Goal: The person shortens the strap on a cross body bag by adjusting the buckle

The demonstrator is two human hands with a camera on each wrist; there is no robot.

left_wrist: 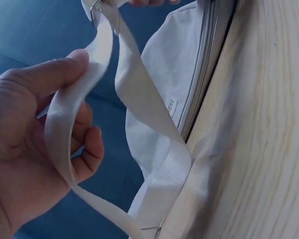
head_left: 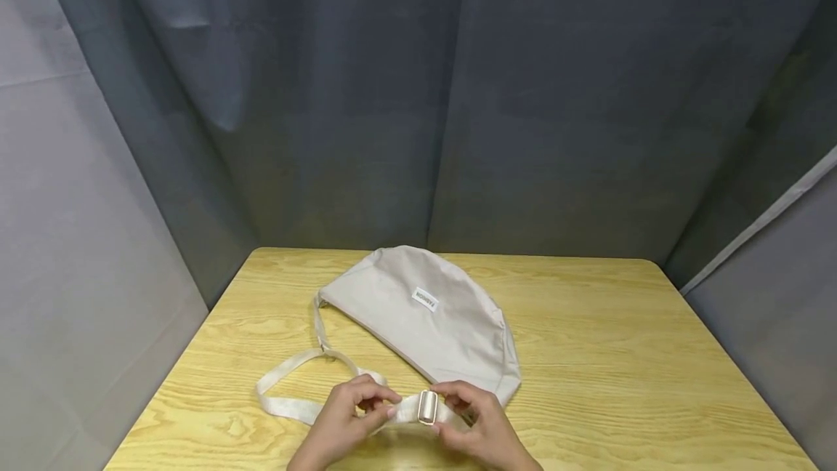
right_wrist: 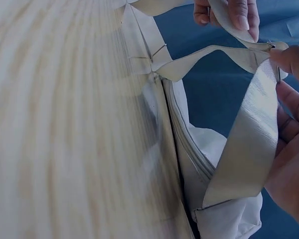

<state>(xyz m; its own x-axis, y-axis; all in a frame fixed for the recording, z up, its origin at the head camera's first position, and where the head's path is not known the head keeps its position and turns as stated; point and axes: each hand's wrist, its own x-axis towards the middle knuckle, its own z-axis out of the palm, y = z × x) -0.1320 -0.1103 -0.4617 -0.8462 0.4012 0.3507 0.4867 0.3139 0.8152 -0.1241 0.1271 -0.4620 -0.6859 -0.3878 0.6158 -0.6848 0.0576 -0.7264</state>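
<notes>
A pale beige half-moon shoulder bag (head_left: 458,333) lies on the table with a small white label (head_left: 426,299) on its side. Its webbing strap (head_left: 288,407) loops out to the left and runs between both hands at the near side. My left hand (head_left: 343,416) pinches the strap between thumb and fingers, left of a metal slider buckle (head_left: 428,408). On the buckle's right side, my right hand (head_left: 480,424) grips its frame with thumb and fingertips. In the right wrist view, the strap (right_wrist: 246,134) hangs from the buckle down to the bag's end. Part of the strap hides behind my fingers.
The wood-grain table (head_left: 621,355) extends to the right and left of the bag. Dark curtains (head_left: 366,93) hang behind it, and pale grey panels (head_left: 85,238) flank both sides. The bag's zipper (left_wrist: 202,64) faces the near side.
</notes>
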